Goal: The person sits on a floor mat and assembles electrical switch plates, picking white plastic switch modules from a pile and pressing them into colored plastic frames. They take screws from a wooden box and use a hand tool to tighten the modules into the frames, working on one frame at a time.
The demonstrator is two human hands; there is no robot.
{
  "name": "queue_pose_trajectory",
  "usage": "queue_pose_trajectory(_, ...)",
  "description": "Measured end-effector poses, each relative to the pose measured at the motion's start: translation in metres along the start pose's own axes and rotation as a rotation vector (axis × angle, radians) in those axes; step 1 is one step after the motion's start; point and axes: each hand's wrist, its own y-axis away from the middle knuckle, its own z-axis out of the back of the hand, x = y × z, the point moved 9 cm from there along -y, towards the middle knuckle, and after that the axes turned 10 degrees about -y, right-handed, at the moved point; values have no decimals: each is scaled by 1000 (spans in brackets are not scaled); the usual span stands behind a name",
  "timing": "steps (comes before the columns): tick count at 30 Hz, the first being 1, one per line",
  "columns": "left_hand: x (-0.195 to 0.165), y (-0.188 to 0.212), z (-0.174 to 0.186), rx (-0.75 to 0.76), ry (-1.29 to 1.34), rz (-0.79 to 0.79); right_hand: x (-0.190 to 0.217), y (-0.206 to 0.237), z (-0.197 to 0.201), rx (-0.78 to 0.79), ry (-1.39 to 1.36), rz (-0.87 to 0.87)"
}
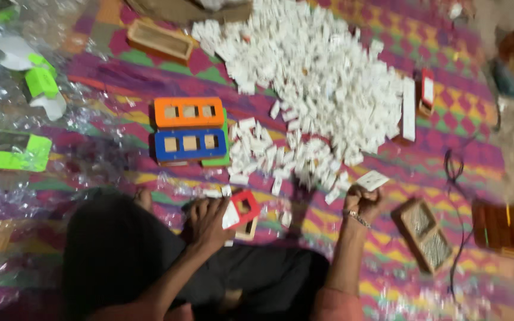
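Home floor workspace — woven patterned mat (423, 35), heap of small white pieces (328, 77), plastic wrap (60, 148).

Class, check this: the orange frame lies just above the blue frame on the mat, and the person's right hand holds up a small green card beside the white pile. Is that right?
Not quite. The head view shows that the card in the right hand is white, not green. The rest holds: the orange frame lies just above the blue frame on the mat, beside the white pile.

White pieces (322, 89) blurred; wooden tray (188, 9) cut off.
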Motion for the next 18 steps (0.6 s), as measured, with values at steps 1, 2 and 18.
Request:
queue_pose_trajectory(1,3,4,-1,10,-13,16,2,19,1,33,-192,-13)
queue_pose_trajectory(2,2,4,-5,19,-18,22,-3,38,-3,102,-314,-56)
queue_pose_trajectory(18,7,9,14,-29,43,-30,-206,203,-31,241,313,-729)
